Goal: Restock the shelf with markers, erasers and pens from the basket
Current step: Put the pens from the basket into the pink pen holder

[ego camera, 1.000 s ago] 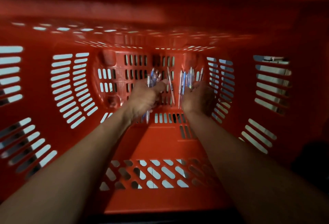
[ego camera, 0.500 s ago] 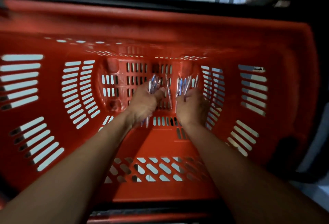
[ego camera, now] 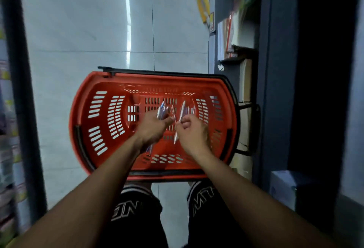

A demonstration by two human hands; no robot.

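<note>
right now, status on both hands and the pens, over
Left hand shut on a bunch of pens. Right hand shut on more pens. Both over the red basket on the floor. Nothing in the way.

Pale grey tiled floor (ego camera: 88, 30) with a bright light streak running down it. Stacked papers and booklets (ego camera: 234, 36) upper right, yellow packaging (ego camera: 202, 1) above them, blurred. Black shorts (ego camera: 136, 208) with white lettering at bottom; blue box (ego camera: 283, 186) lower right.
</note>
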